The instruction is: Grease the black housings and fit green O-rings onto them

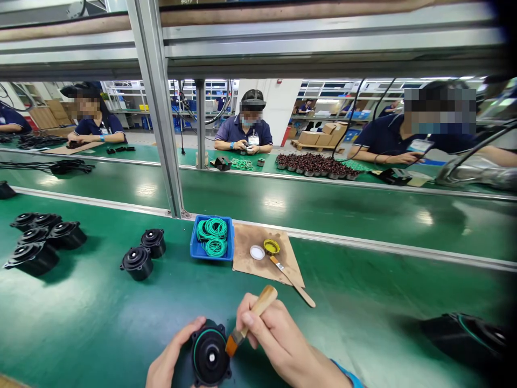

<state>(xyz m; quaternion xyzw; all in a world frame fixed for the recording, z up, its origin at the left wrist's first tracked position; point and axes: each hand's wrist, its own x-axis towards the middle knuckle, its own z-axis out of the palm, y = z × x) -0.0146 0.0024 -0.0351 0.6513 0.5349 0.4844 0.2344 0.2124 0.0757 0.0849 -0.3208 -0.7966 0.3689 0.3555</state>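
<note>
My left hand [172,353] is wrapped round the left side of a round black motor housing [208,369], steadying it near the table's front edge. A green rubber ring shows on the housing's face, around a light centre piece. In my right hand [277,334] is a paintbrush [262,303] with a wooden handle, held between thumb and fingers. Its orange bristles touch the right side of the housing's face. Beyond my hands lies brown cardboard [246,240] bearing a yellow-rimmed pot [271,247], a white lid [257,252] and a second brush [297,285].
A blue tray [193,250] of green rings stands left of the cardboard. Several black housings [67,235] sit at left, two more [137,264] nearer the middle, another [464,339] at far right. A metal post [155,108] rises behind. Co-workers [244,132] sit across the line.
</note>
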